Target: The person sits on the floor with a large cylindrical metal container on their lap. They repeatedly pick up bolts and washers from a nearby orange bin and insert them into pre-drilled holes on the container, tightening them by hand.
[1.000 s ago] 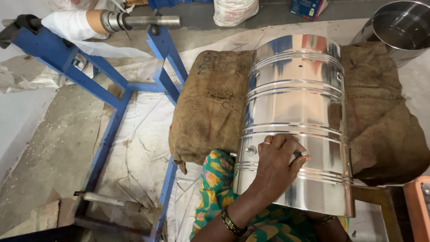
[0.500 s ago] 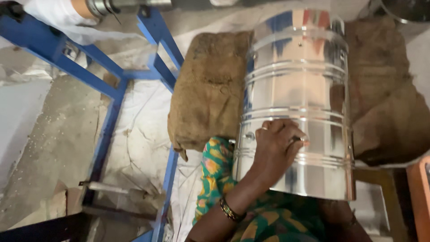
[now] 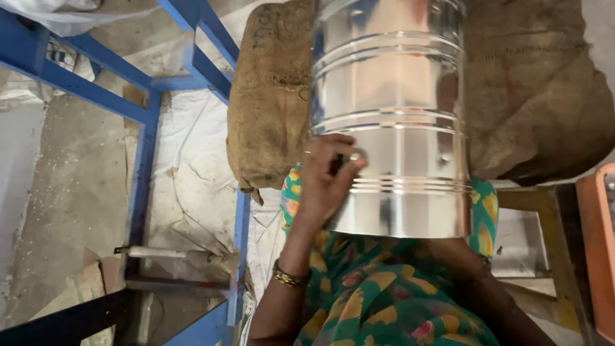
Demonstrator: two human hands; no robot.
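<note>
A shiny ribbed steel drum (image 3: 397, 96) lies on its side across a brown burlap sack (image 3: 269, 102), its open end toward me over my green patterned lap. My left hand (image 3: 327, 182) presses against the drum's lower left side with the fingers curled on the metal; it wears rings and a bangle at the wrist. My right forearm (image 3: 493, 301) runs up under the drum's right side, and the drum hides that hand.
A blue metal frame (image 3: 144, 166) stands to the left over a white sheet on the concrete floor. More burlap (image 3: 538, 96) bulges to the right of the drum. An orange object (image 3: 596, 250) sits at the right edge, beside a wooden surface (image 3: 544, 211).
The drum now fills more of the view and sits closer to me. My left hand has slid from the drum's front middle to its left side.
</note>
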